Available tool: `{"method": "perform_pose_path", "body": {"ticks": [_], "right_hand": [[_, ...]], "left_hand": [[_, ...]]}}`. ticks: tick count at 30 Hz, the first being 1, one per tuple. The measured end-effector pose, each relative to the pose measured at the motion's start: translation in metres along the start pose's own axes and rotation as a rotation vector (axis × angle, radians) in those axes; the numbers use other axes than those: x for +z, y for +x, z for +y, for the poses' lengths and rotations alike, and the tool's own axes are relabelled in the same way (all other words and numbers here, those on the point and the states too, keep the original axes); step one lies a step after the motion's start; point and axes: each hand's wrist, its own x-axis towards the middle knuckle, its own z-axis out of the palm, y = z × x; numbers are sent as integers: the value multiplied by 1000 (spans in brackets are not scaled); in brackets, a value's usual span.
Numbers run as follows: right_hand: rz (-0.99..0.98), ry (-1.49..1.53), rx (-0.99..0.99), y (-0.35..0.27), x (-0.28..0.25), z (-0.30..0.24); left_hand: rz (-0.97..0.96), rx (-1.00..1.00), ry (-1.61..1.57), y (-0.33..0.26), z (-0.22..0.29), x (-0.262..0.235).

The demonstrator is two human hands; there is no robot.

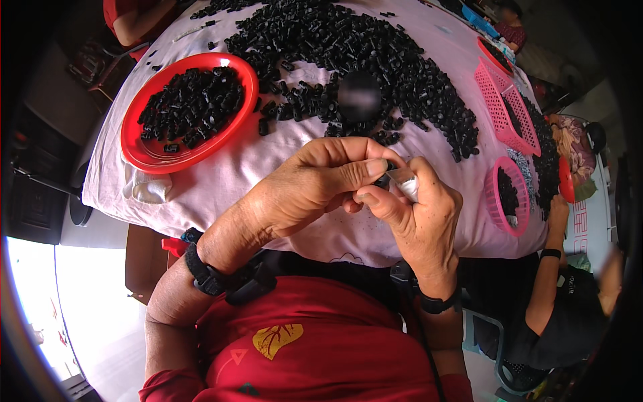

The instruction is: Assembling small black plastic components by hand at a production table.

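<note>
Hands: both met at the centre of the frame, above the near edge of the surface [221, 174], fingertips pressed together.
Left hand [315, 184]: curled shut, thumb and forefinger pinching a small black part [384, 179] that was mostly hidden between the fingers.
Right hand [418, 214]: closed around a small silvery-white piece [404, 181], its tip touching the black part; what kind of piece it was could not be told, perhaps a blade or a metal clip.
Wrists: a black band sat on each wrist, low in the frame.
Surface: covered with a pale pink cloth, filling the upper half of the frame.
Loose pile [362, 60]: many small black parts lay spread across the cloth at upper centre, well beyond the hands.
Red tray [144, 151]: round, at the upper left, holding a heap of the same black parts.
Pink baskets: one round basket [499, 204] lay at the right just beside the right hand, and a rectangular one [492, 94] lay above it; both held dark parts.
Other person: an arm [552, 268] with a black wristband reached toward the surface at the right edge.
</note>
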Motion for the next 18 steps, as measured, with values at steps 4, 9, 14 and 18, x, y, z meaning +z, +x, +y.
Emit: {"method": "perform_pose_path", "body": {"ticks": [4,9,14,18], "right_hand": [[23,1,-18,0,3,3],[9,-6,3,0,1,2],[14,-10,0,0,2,1],[-2,-4,6,0,1,0]], "left_hand": [[-3,19,-29,1,-3,0],[3,19,-48,1,-6,-1],[33,35,5,1,-6,-1],[15,33,29,1,-5,-4]]}}
